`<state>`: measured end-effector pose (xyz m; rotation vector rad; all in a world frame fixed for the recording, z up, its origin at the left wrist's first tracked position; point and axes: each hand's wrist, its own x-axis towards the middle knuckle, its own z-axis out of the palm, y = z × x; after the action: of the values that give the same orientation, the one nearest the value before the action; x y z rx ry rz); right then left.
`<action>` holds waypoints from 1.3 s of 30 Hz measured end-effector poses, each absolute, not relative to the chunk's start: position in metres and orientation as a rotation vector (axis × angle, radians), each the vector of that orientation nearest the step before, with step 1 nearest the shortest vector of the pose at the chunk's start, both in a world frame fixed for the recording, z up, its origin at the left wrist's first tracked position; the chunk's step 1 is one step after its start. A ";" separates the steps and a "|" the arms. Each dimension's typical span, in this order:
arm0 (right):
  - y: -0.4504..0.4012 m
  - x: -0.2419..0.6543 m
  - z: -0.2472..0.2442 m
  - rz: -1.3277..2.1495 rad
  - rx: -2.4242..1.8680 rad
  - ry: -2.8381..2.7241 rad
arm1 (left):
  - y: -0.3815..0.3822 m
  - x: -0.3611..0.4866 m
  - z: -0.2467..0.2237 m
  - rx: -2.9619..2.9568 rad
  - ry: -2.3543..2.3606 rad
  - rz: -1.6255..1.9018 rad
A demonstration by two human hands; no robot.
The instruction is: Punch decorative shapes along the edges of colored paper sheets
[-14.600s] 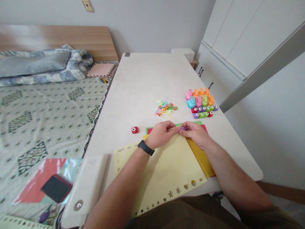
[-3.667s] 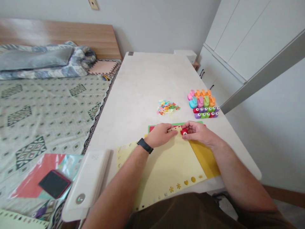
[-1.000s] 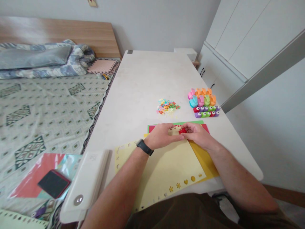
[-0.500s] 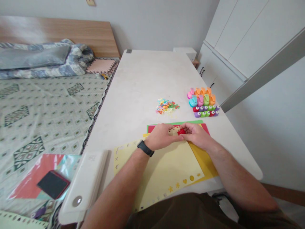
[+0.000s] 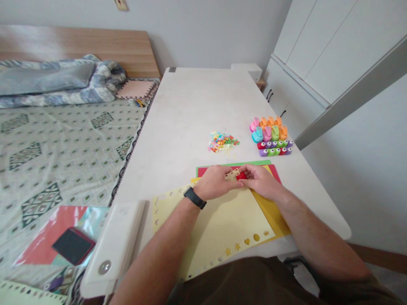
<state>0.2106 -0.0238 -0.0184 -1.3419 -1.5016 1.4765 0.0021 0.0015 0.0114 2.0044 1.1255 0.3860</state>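
Note:
My right hand [image 5: 262, 181] grips a small red paper punch [image 5: 241, 176] at the far edge of a pale yellow sheet of paper [image 5: 229, 220]. My left hand [image 5: 216, 181] is closed on that same edge, its thumb lying over the paper and reaching toward the punch. A strip of the edge with punched holes shows between the hands. Cut-out shapes, among them flowers, a heart, a circle and a crown, run along the sheet's near and left edges. Beneath lie deeper yellow [image 5: 276, 217], red [image 5: 275, 173] and green [image 5: 262, 162] sheets. My fingers hide most of the punch.
A heap of small coloured paper cut-outs [image 5: 223, 141] lies beyond the sheets. Rows of colourful punches [image 5: 274, 134] stand at the right on the white table [image 5: 190, 101]. A long white device [image 5: 116, 241] sits at the left edge. A phone [image 5: 73, 245] rests on the bed.
The hands, punch and paper keep nearly the same place. The camera view has shifted very slightly.

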 end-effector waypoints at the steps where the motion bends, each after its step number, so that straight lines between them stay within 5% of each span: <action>1: -0.023 0.211 -0.018 1.482 -1.347 -1.504 | 0.002 0.002 0.012 2.012 1.129 0.376; 39: -0.017 0.226 0.002 1.562 -1.328 -1.136 | 0.008 -0.005 0.005 1.969 1.159 0.455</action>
<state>0.2262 -0.0167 0.0018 -1.3283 -1.1359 1.5619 -0.0055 0.0079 0.0054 1.9687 1.1592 0.4553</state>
